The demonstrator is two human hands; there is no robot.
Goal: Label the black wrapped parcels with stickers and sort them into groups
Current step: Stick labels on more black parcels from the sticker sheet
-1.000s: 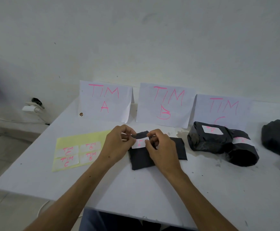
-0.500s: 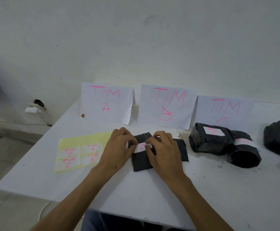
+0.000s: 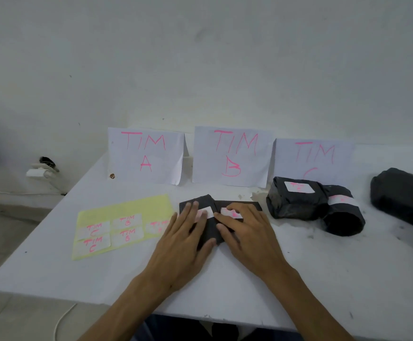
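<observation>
A flat black parcel [image 3: 195, 201] lies in the middle of the white table [image 3: 225, 279], in front of the TIM B sign [image 3: 232, 156]. A second flat black piece [image 3: 251, 206] sits against its right side. White stickers [image 3: 209, 210] with pink writing lie on top. My left hand [image 3: 183, 242] rests flat on the left parcel, fingers spread over a sticker. My right hand [image 3: 247, 232] lies flat beside it, fingertips on the other sticker. Two labelled black parcels, a bulky one [image 3: 296, 205] and a rolled one [image 3: 343, 220], sit before the TIM C sign [image 3: 313, 158].
A yellow sticker sheet [image 3: 126, 207] with several TIM B and TIM C stickers lies to the left. The TIM A sign [image 3: 146, 156] leans on the wall. Another black parcel [image 3: 402, 195], no sticker visible, sits at the far right. A wall socket [image 3: 43, 168] is left of the table.
Both hands have gone from pinching a sticker above the parcel to lying flat on it. The sticker now sits on the parcel's top.
</observation>
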